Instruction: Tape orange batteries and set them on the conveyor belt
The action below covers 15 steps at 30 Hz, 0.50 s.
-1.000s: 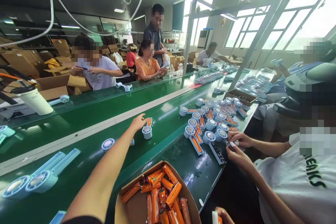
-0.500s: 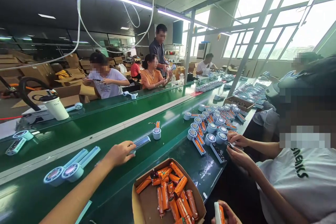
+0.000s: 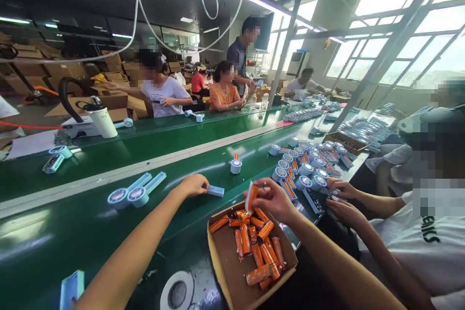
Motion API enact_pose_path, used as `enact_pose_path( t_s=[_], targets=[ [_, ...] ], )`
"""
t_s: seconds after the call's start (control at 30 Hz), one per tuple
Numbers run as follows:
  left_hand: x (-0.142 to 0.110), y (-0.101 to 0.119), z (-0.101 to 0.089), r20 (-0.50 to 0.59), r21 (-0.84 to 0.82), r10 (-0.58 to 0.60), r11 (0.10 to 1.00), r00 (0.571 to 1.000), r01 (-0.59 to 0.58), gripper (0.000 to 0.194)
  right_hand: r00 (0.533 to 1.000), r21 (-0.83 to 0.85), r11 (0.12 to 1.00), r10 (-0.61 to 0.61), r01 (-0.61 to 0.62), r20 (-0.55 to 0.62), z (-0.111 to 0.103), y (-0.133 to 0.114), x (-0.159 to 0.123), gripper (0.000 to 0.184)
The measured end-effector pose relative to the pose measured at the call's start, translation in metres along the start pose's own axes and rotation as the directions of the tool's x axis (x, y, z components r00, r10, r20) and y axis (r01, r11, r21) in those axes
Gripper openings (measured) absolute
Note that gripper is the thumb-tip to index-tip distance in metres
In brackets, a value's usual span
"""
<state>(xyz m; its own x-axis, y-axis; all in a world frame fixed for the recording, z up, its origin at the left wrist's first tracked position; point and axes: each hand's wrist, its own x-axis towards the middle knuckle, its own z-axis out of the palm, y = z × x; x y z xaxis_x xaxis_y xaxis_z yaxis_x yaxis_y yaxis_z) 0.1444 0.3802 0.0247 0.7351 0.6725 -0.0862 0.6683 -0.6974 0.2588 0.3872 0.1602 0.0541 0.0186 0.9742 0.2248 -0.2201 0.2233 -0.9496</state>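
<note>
My left hand [image 3: 195,185] is closed on a light blue handheld fan casing [image 3: 217,191], its open trough-like handle pointing right; the hand hides the casing's other end. Above the far rim of a cardboard box, my right hand [image 3: 278,202] pinches an orange battery [image 3: 251,197] with a white strip along one side. Several orange batteries [image 3: 246,240] lie loose in the cardboard box [image 3: 227,276] below. Two light blue fan casings [image 3: 138,196] rest on the green belt left of my left hand. Ahead, another fan casing [image 3: 236,167] stands with an orange battery in its handle.
A white tape roll [image 3: 177,291] lies left of the box. Many fan casings with batteries [image 3: 288,162] crowd the right side. A co-worker's hands [image 3: 341,198] work close by on the right. Another casing [image 3: 71,290] sits at lower left; a white cup [image 3: 103,121] stands across the belt.
My right hand has risen from the lower edge to above the box with the battery. My left hand still holds the casing, now turned more level. The view has shifted left.
</note>
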Motion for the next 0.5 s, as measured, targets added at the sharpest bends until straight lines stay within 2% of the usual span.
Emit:
enact_pose_path(
  t_s=[0.1, 0.2, 0.33, 0.5],
  targets=[
    [0.007, -0.005, 0.0, 0.132, -0.053, -0.03, 0.998, 0.991, 0.037, 0.027, 1.0, -0.321, 0.947, -0.021, 0.02, 0.0, 0.01, 0.019, 0.066, 0.042],
    [0.01, -0.005, 0.005, 0.136, -0.081, -0.066, 0.994, 0.988, 0.077, 0.031, 0.998, -0.541, 0.841, 0.052, -0.019, 0.046, 0.01, 0.05, 0.104, 0.035],
    [0.01, 0.003, 0.01, 0.101, -0.089, -0.092, 0.991, 0.991, 0.101, 0.033, 0.989, -0.652, 0.758, 0.109, -0.021, 0.096, 0.004, 0.073, 0.117, 0.032],
    [0.013, 0.012, 0.009, 0.085, -0.078, -0.107, 0.99, 0.991, 0.113, 0.031, 0.983, -0.801, 0.597, 0.119, 0.044, 0.143, -0.003, 0.082, 0.118, 0.037]
  ],
)
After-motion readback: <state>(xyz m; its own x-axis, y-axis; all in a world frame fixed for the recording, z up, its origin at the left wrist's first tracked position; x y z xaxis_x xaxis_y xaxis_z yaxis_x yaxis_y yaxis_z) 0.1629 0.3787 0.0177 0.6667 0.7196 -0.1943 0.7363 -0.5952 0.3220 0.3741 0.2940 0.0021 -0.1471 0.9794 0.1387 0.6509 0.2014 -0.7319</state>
